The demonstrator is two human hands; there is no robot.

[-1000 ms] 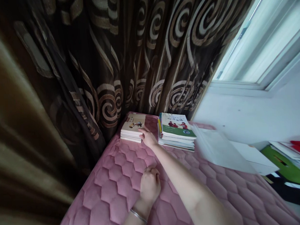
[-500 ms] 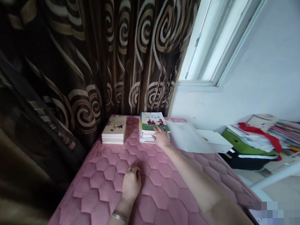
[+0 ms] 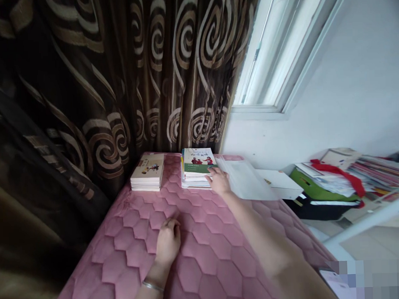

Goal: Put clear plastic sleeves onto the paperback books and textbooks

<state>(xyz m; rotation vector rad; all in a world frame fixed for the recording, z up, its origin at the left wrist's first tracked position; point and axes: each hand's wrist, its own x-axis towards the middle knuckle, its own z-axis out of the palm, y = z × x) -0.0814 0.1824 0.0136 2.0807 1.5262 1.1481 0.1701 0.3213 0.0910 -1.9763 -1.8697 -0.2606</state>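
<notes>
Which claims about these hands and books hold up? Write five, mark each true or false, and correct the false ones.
1. The right hand is at the stack with red figures on its top cover. True.
2. The bracelet is on the right arm. False: it is on the left arm.
3. The cream-covered stack lies to the left of the one with red figures. True.
4. The left hand rests on the cream-covered stack. False: it is apart from both stacks, nearer the viewer.
5. The curtain is plain white. False: it is dark, with light swirls.
</notes>
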